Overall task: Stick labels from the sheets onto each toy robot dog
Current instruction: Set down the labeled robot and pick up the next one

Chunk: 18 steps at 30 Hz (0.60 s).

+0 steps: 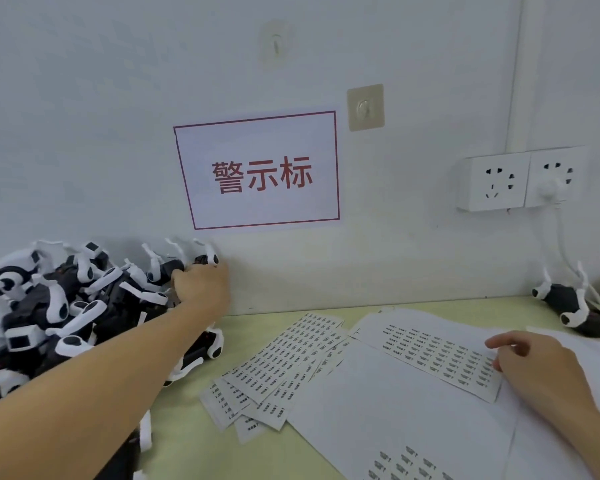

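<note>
A heap of black-and-white toy robot dogs (49,306) fills the left of the table against the wall. My left hand (201,289) reaches to the heap's right end and grips one toy dog (207,259) lying belly up, its white legs in the air. My right hand (530,362) rests with straight fingers on a label sheet (440,358) that lies on white paper at the right. More label sheets (284,368) are fanned out in the table's middle. Two toy dogs (568,306) lie by the wall at the far right.
The pale green table (194,445) meets a white wall carrying a red-bordered sign (260,171), two hooks and a double socket (520,178) with a plug and white cable hanging to the table. Large white paper sheets (395,427) cover the right front.
</note>
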Available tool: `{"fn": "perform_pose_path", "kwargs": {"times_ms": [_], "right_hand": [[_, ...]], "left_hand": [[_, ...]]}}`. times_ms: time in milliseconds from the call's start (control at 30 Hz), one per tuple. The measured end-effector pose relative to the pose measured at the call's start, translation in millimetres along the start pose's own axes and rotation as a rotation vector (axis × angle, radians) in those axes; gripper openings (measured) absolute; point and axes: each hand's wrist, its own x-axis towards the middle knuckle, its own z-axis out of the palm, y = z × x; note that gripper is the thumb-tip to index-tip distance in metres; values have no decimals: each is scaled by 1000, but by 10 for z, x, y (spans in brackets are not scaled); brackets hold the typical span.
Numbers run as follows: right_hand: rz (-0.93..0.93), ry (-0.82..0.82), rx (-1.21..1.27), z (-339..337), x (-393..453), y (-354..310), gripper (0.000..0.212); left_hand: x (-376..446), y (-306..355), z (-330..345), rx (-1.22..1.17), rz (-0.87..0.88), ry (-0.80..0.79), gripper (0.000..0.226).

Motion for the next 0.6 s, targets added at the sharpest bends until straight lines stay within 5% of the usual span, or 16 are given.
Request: {"fn": "perform_pose_path", "kwargs": {"times_ms": [133,233,400,600], "right_hand": [[-2,-3,-13,11,9,11,32],[-8,-1,3,14,19,21,32],[-8,-5,34,16,19,40,31],[-6,-18,86,-14,-5,37,31]], "left_hand": [[-45,-61,-194,-129,138,59,27],[-35,-87,-465,-615,217,-91,10],[-306,100,-899,-1539,169,-381,26],[-708,610,-1004,-2032,49,-568,39]]}}
